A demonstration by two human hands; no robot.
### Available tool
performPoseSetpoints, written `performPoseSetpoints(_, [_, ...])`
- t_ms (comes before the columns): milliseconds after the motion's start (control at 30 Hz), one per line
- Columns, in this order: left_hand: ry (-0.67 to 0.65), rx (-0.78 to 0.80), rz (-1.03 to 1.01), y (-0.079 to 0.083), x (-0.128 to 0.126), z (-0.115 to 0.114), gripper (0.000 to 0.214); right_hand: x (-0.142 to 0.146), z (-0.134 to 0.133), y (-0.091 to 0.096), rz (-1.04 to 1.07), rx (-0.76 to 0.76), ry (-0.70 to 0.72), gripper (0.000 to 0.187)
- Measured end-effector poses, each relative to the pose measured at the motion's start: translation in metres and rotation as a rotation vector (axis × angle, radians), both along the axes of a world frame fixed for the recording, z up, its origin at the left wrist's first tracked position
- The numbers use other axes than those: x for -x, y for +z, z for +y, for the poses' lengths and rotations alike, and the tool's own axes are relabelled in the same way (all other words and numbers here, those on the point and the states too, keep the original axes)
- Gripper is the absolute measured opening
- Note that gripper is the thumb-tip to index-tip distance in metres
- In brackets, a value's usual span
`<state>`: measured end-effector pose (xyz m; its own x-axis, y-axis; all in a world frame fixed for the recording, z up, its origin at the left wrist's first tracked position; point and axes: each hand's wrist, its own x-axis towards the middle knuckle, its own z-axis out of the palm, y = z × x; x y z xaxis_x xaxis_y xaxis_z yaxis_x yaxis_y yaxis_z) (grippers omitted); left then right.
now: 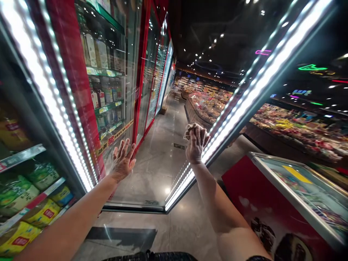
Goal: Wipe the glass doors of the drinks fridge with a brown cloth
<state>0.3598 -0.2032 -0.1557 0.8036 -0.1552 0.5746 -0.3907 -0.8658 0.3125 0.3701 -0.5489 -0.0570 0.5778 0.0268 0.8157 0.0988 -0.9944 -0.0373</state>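
In front of me stands an opened glass door [152, 170] with bright LED strips along both sides. My left hand [123, 163] has its fingers spread, at the lower left part of the pane, and holds nothing. A crumpled, light-coloured cloth [191, 129] is under the fingers of my right hand [196, 146], pressed to the glass near the right LED strip [233, 105]. The palm hides part of the cloth.
Shelves with yellow and green bags [45, 212] are at the lower left. Through the glass, red-framed coolers [141, 90] with bottles line the aisle. A red chest freezer [258, 192] stands close on the right. Produce displays [293, 127] lie farther back.
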Motion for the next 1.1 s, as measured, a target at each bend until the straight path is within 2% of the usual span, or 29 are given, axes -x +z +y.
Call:
performPoseSetpoints(67, [-0.017,-0.029,0.004,0.002,0.0,0.008,0.08,-0.003,0.013,-0.009,-0.033,0.005,0.042,0.062])
performPoseSetpoints(167, [-0.07,-0.044,-0.019,0.008,-0.002,0.025,0.082,0.0,0.026,-0.027,0.092,0.164,0.153,0.063])
performPoseSetpoints(233, [-0.042,-0.008,-0.043,0.014,-0.005,0.039,0.082,-0.001,0.03,-0.026,0.14,0.221,0.154,0.062])
performPoseSetpoints(367, [0.083,0.071,-0.06,0.023,-0.014,0.064,0.079,-0.015,0.046,-0.01,-0.054,0.024,0.003,0.059])
performPoseSetpoints(433, [0.061,0.072,-0.04,0.023,-0.018,0.073,0.076,-0.02,0.063,-0.018,-0.093,-0.024,-0.006,0.058])
performPoseSetpoints(500, [0.025,0.063,-0.02,0.022,-0.021,0.079,0.076,-0.017,0.082,-0.038,-0.012,0.064,0.071,0.056])
performPoseSetpoints(600, [-0.002,0.04,-0.012,0.018,-0.023,0.085,0.077,-0.008,0.101,-0.061,0.214,0.305,0.271,0.059])
performPoseSetpoints(667, [-0.02,0.018,-0.017,0.015,-0.024,0.088,0.079,-0.009,0.105,-0.056,0.212,0.332,0.287,0.061])
performPoseSetpoints(767, [-0.041,-0.002,-0.039,0.01,-0.027,0.092,0.085,-0.023,0.111,-0.034,0.005,0.19,0.174,0.062])
performPoseSetpoints(833, [-0.054,-0.001,-0.075,0.005,-0.029,0.095,0.089,-0.031,0.121,-0.028,-0.142,0.134,0.129,0.062])
performPoseSetpoints(900, [-0.078,0.001,-0.129,0.0,-0.031,0.097,0.093,-0.031,0.133,-0.036,-0.219,0.192,0.155,0.06])
performPoseSetpoints(1000, [-0.117,-0.012,-0.207,-0.005,-0.034,0.1,0.099,-0.023,0.147,-0.051,-0.18,0.414,0.276,0.058])
performPoseSetpoints(1067, [-0.125,-0.019,-0.228,-0.007,-0.035,0.101,0.103,-0.021,0.153,-0.047,-0.128,0.491,0.307,0.058])
performPoseSetpoints(1100, [-0.124,-0.019,-0.231,-0.007,-0.034,0.101,0.103,-0.023,0.156,-0.04,-0.125,0.475,0.292,0.057])
